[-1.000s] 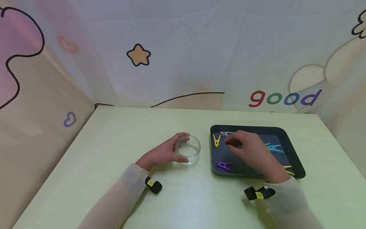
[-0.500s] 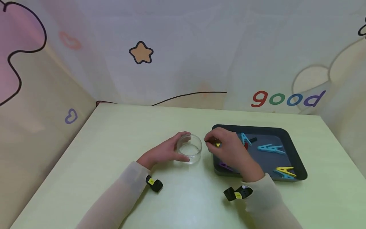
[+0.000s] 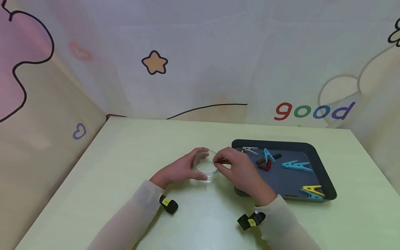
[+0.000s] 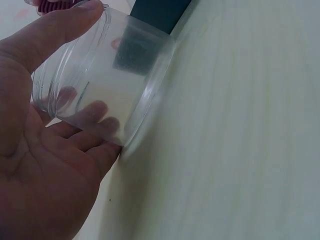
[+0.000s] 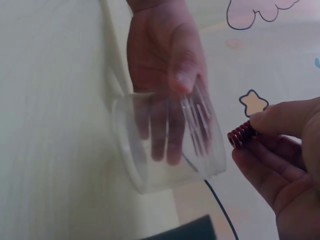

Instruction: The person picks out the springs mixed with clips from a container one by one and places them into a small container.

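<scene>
My left hand curls round a clear round jar, thumb on the near side and fingers on the far side. The jar stands on the table with its mouth up, and nothing shows inside it. Beside its rim, my right hand pinches a small dark red coil spring between thumb and fingers. In the right wrist view this spring sits just outside the jar's mouth. The left wrist view catches the same spring at its top edge.
A dark grey tray stands to the right. In it lie light blue clothespins, a yellow clothespin, a pale clothespin, red springs, a black spring and a brownish spring. A patterned cloth hangs behind the table.
My right hand has moved left from over the tray to the jar's rim, uncovering springs and clothespins in the tray. My left hand and the jar have stayed nearly in place.
</scene>
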### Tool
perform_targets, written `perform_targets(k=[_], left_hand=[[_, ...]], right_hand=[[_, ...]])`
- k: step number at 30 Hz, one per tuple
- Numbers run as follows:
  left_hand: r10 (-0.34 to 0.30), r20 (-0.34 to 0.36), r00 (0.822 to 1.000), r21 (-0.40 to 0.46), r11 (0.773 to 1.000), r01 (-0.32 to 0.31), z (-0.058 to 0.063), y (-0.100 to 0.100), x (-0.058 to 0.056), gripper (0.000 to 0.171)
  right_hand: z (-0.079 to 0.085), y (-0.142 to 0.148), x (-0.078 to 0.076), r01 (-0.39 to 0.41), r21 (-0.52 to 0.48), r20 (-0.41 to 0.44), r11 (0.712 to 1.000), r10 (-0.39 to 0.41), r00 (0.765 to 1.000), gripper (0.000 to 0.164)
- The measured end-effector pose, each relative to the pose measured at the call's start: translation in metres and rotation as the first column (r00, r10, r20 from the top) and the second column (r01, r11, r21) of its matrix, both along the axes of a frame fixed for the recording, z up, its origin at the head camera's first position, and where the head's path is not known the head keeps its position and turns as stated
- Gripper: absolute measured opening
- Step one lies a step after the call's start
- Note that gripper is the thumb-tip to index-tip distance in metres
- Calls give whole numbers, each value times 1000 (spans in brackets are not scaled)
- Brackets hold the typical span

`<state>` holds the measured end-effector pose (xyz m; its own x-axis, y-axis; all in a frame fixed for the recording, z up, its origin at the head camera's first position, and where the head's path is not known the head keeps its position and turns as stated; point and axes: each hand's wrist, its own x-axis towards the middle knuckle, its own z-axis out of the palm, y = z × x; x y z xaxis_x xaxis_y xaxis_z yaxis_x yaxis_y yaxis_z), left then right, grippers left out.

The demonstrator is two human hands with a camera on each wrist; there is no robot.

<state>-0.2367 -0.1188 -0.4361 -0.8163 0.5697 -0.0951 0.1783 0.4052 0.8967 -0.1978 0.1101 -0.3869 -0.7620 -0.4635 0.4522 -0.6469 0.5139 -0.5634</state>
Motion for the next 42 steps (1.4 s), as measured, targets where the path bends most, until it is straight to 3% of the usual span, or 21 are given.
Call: perform_targets(k=[11,17,42], left_hand=[[52,-31,998,-15,998,-53,-1,-15,3,84],[72,-19,997,-8,997,-72,-1,-22,5,84],[16,-22,1000,-49,999,-17,-3,2,-3,86]], right_hand=[[-4,-16,-4,-42,-10,69,999,43,997,11],[-5,-22,-6,-47,3,63,999,47,997,9],[-4,-1,0,5,5,58,1000,-6,998,10]])
